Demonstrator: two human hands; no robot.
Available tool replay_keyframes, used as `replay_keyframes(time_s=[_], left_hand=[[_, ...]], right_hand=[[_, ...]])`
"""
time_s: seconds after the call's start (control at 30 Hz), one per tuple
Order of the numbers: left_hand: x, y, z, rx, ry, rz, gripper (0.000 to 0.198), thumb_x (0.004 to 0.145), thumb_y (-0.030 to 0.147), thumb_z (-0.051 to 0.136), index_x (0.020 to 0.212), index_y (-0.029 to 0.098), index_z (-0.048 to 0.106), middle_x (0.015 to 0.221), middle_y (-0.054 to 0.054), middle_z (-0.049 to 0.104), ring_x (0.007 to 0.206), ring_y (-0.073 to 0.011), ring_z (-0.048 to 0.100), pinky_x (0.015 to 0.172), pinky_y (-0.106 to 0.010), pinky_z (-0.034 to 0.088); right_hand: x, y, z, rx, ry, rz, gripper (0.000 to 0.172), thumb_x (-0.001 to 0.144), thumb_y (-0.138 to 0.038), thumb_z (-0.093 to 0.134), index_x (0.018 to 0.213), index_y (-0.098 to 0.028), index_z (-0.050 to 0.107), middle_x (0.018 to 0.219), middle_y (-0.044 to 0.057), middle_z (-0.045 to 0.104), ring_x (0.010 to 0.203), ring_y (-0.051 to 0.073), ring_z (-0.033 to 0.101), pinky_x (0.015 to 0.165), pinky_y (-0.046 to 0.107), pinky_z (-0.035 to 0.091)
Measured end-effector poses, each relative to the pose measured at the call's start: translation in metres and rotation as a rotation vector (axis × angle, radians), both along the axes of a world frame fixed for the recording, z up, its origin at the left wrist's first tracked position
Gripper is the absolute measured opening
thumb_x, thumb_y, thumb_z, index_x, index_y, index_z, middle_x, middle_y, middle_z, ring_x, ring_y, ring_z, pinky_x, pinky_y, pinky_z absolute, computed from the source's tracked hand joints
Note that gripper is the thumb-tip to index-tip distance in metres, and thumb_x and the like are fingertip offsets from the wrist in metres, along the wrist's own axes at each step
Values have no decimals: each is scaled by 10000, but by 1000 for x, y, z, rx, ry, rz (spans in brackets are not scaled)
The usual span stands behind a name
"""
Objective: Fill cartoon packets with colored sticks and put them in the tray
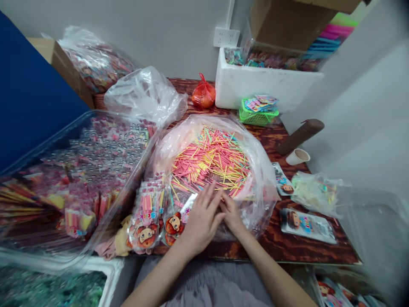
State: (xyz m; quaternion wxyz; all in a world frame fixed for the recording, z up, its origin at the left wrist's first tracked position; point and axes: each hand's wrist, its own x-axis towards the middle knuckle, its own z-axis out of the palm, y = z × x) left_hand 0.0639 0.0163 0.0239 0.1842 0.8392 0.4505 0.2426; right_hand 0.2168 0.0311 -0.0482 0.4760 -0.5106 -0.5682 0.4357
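My left hand (204, 215) lies over the near edge of a clear plastic bag (255, 145), its fingers stretched forward. My right hand (232, 215) meets it from the right, and the left hand covers its fingertips. Whether anything small is between them is hidden. Just beyond, inside the opened bag, is a heap of thin pink, yellow and green sticks (207, 157). Left of my left hand lie printed pouches (174, 224) with a red-haired cartoon figure. Beside those, filled pouches (147, 213) with sticks showing inside are stacked.
A large clear tub (128, 181) of filled pouches stands at left. A green basket (257, 117), white foam box (268, 83) and red bag (203, 94) sit at the back. To the right are a brown bottle (302, 135), paper cup (298, 157) and more pouches (306, 226).
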Motion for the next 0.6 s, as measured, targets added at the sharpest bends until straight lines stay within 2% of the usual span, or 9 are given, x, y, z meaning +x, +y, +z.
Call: replay_keyframes(time_s=[0.07, 0.13, 0.2, 0.27, 0.4, 0.5, 0.6], left_hand=[[-20, -3, 1, 19, -11, 130, 493, 971, 313, 431, 1444, 188, 377, 1445, -153, 467, 1357, -254, 393, 1080, -449, 370], [-41, -6, -3, 24, 71, 250, 374, 952, 306, 469, 1299, 179, 528, 1248, -144, 595, 1161, -274, 523, 984, -451, 429], [-56, -9, -11, -12, 210, 305, 324, 909, 324, 541, 1192, 173, 589, 1086, -128, 628, 1007, -287, 555, 880, -454, 458], [-62, -9, -19, -50, 283, 318, 277, 873, 316, 584, 1109, 174, 607, 1004, -108, 618, 941, -284, 556, 819, -436, 462], [-59, -7, -28, -69, 140, 393, 46, 873, 225, 548, 893, 189, 567, 870, -55, 591, 837, -236, 559, 732, -362, 454], [-58, -8, -30, -53, 26, 399, 142, 913, 215, 486, 780, 201, 534, 789, -31, 572, 773, -207, 559, 694, -328, 440], [-61, -10, -37, -32, 0, 386, 220, 950, 246, 446, 775, 195, 570, 788, -40, 590, 793, -203, 574, 731, -326, 452]], right_hand=[[1, 0, 8, -18, 5, 17, 174, 919, -327, 516, 908, -216, 650, 892, 38, 684, 877, 207, 630, 834, 324, 484], [3, -1, 14, -34, 11, 17, 171, 922, -298, 515, 883, -214, 659, 881, 36, 687, 884, 204, 639, 830, 315, 479], [3, -1, 17, -37, 16, 23, 164, 914, -281, 525, 880, -211, 670, 886, 38, 694, 894, 206, 645, 831, 313, 476], [3, -1, 17, -36, 16, 29, 169, 912, -276, 527, 876, -207, 676, 887, 41, 697, 892, 207, 646, 824, 312, 477], [3, -2, 13, -25, 8, 34, 184, 922, -289, 513, 878, -208, 672, 886, 43, 697, 885, 205, 645, 825, 314, 477], [4, -3, 11, -17, -6, 43, 190, 931, -292, 501, 891, -211, 668, 900, 44, 696, 901, 207, 643, 838, 318, 472], [5, -3, 10, -18, -24, 44, 191, 932, -300, 499, 891, -213, 665, 896, 43, 690, 895, 205, 640, 831, 317, 473]])
